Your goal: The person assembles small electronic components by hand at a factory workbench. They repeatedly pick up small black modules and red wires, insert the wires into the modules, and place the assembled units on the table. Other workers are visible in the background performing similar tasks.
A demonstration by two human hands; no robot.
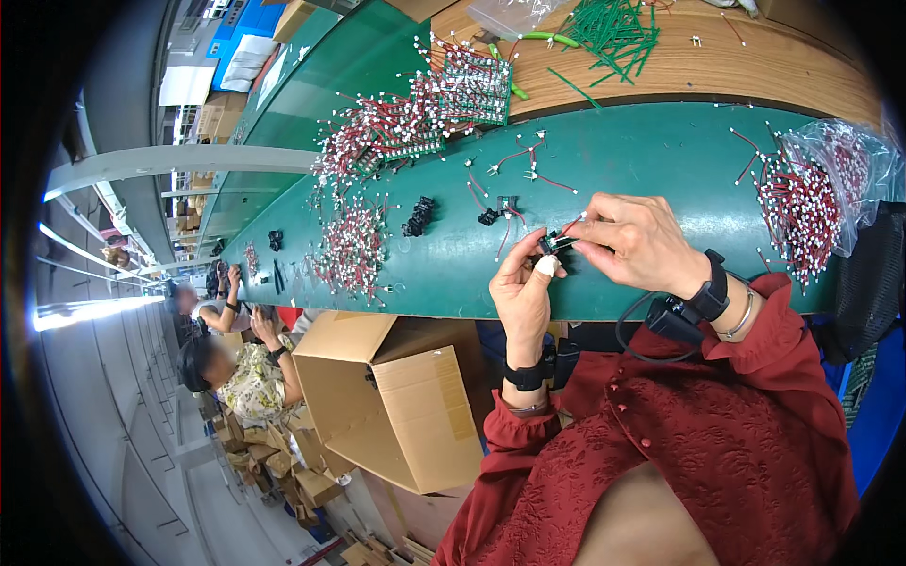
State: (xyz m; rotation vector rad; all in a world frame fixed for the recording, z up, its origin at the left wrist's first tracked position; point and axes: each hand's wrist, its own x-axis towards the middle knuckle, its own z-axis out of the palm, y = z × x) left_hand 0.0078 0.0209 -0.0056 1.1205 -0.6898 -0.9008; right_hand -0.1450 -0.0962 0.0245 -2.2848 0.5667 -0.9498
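Note:
Between finger and thumb, my left hand (525, 291) grips a small black plastic part (547, 244); something white covers the thumb tip. My right hand (634, 241) is closed in a pinch on a thin red wire lead (572, 224), close against the black part. Whether the lead is joined to the part I cannot tell. Just left of my hands, another black part (489, 217) with red leads lies on the green work surface (585, 160). Loose red wire leads (534, 175) with white ends lie beyond it.
Piles of red leads (351, 247) and green boards (479, 87) stand to the left, near black parts (418, 217). A plastic bag (854, 170) of leads lies right. Green strips (618, 38) rest on the wooden board. An open cardboard box (415, 406) stands below the table edge. Co-workers (253, 377) sit farther left.

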